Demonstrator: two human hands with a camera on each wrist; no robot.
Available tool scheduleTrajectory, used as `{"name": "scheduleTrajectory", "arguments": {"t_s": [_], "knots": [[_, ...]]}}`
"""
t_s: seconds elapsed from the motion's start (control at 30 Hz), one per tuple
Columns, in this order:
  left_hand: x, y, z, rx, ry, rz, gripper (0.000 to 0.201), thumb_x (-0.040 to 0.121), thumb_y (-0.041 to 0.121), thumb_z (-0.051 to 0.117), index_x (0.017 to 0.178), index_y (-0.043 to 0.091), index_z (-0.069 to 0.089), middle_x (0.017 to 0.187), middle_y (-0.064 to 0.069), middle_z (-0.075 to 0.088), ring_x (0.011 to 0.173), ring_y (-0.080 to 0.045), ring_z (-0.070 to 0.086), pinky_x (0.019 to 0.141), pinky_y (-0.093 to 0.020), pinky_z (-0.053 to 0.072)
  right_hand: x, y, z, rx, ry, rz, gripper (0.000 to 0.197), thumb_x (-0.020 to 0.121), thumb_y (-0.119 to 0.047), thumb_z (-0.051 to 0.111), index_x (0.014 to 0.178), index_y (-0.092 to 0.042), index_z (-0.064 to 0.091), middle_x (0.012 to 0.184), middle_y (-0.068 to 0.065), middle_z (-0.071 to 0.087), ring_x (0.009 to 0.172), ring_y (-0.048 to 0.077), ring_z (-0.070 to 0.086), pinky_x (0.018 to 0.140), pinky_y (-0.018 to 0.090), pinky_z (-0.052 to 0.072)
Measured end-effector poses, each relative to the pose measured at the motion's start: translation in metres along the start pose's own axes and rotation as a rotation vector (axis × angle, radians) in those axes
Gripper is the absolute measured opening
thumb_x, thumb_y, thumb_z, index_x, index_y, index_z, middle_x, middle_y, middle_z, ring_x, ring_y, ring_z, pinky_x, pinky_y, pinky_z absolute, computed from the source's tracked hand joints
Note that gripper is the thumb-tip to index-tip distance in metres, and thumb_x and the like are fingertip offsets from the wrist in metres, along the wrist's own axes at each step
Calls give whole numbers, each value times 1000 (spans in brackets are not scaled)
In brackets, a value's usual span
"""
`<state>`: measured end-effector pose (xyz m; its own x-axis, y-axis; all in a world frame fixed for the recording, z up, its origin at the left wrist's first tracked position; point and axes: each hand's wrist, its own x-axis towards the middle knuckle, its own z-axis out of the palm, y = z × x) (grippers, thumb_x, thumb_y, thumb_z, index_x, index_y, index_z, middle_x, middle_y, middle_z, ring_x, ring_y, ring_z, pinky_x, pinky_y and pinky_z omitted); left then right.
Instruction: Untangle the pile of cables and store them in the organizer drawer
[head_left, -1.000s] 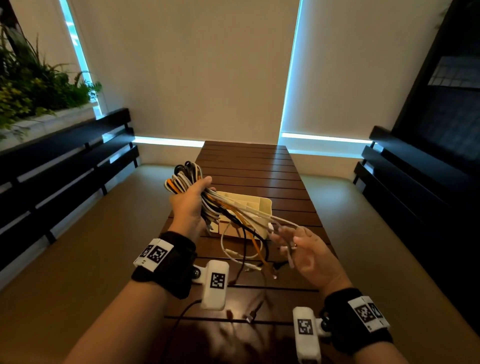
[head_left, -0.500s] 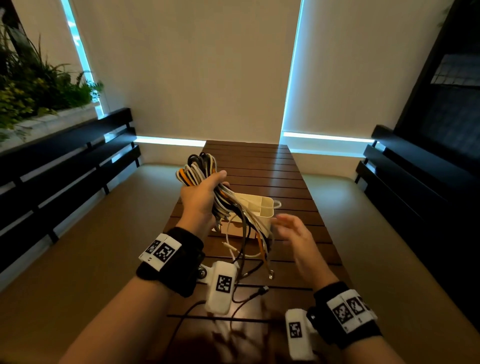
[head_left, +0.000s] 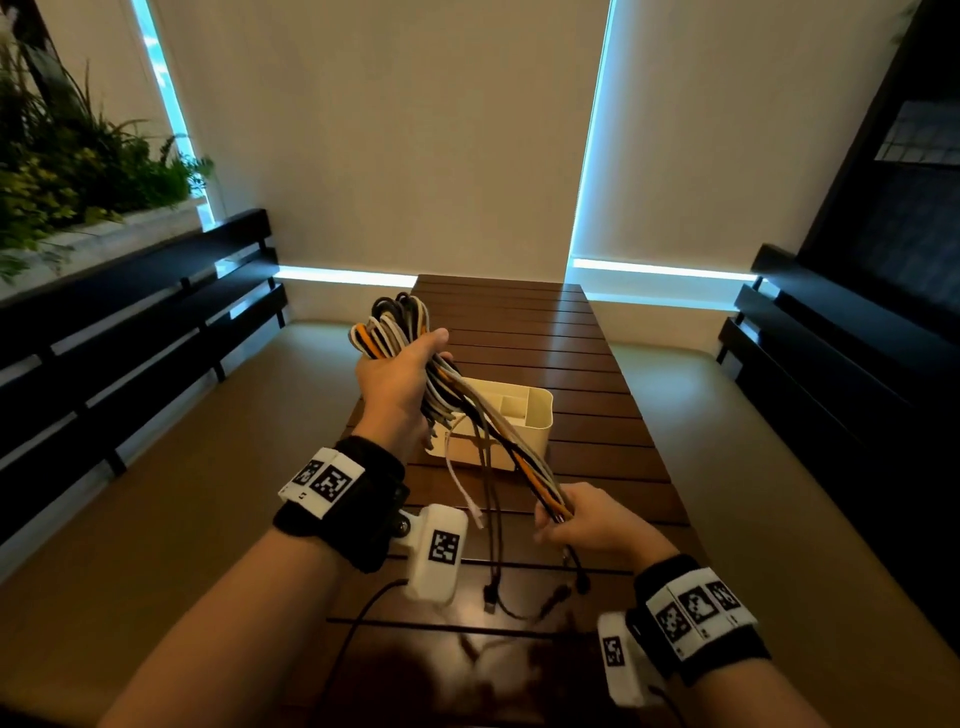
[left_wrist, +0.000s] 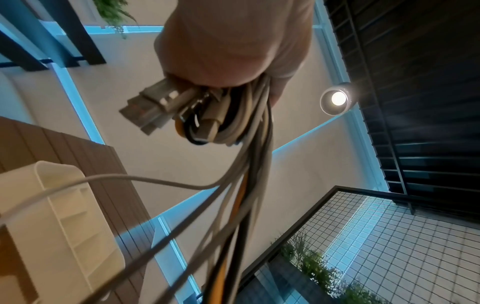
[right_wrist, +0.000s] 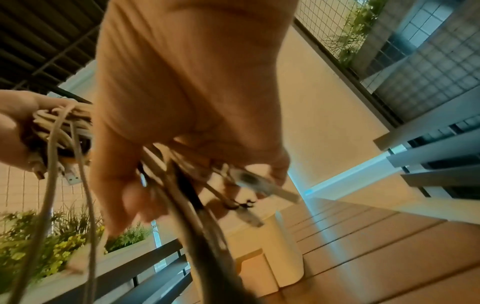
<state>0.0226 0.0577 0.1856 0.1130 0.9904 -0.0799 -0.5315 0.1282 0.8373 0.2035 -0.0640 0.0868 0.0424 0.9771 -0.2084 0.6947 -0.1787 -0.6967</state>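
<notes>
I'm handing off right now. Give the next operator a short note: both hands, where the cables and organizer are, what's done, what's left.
Left hand: grips the looped cable bundle, raised above the table.
Right hand: holds the bundle's trailing strands near their ends.
White cable and a few dark plug ends hang loose between the hands.
Organizer: on the table beyond the hands; its visible compartments look empty.
Done: bundle lifted and stretched.
Left: separate each cable and store them.
</notes>
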Motion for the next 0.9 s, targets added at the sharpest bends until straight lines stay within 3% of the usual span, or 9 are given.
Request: {"name": "scheduleTrajectory", "arguments": {"t_s": [0.17,0.3,0.4,0.5,0.57,0.67,0.77,0.83,0.9], "knots": [[0,7,-1,10,10,40,30,79,7,71,106,0,59,72,-8,64,61,-17,65,56,-26,55,-4,20,-12,159,-192,92,55,77,-17,73,124,-26,47,124,-5,56,115,10,53,103,32,40],[10,24,-7,31,-19,87,16,80,10,71,92,9,60,71,-4,64,64,-17,66,58,-27,55,-13,48,-8,-116,-275,378,63,82,-23,69,138,-26,40,138,4,48,126,20,46,105,33,38],[7,24,-6,100,-102,102,22,80,12,71,98,5,61,77,-8,64,68,-20,65,61,-29,55,-9,42,-13,36,125,384,42,88,-14,60,128,-19,51,131,5,52,119,19,50,93,29,44],[-5,14,1,168,-158,136,18,81,6,70,95,3,60,72,-10,64,63,-20,66,59,-30,57,-4,1,-21,296,617,149,17,90,-14,57,106,-18,60,108,-1,60,103,16,55,85,30,47],[-12,4,7,222,-163,162,22,79,5,71,99,-2,62,72,-10,65,61,-19,66,61,-32,57,-9,-43,-23,465,734,-1,12,92,-20,53,85,-18,62,86,-1,63,83,17,60,72,27,49],[-18,-10,12,262,-169,187,24,77,2,73,99,-1,63,73,-9,66,63,-17,67,63,-32,58,-20,-98,-24,690,363,61,64,94,-56,27,62,-10,58,59,5,60,47,14,52,50,22,40],[-23,-20,15,336,-243,244,20,76,2,75,92,10,67,76,-2,69,71,-14,68,71,-32,58,-20,-114,-20,649,-46,227,101,77,-78,-2,60,-1,60,56,11,63,36,12,50,41,17,39],[-26,-24,13,410,-264,304,19,75,2,75,84,17,68,76,1,70,74,-13,68,76,-33,58,-19,-112,-19,582,-40,295,107,75,-80,-3,70,3,65,63,13,68,41,14,56,44,17,43],[-22,-25,11,429,-210,331,18,74,4,77,88,10,68,82,-5,71,79,-19,70,79,-39,58,-22,-106,-19,371,171,306,99,77,-79,4,78,-3,68,70,9,70,56,18,64,59,23,50]]}}
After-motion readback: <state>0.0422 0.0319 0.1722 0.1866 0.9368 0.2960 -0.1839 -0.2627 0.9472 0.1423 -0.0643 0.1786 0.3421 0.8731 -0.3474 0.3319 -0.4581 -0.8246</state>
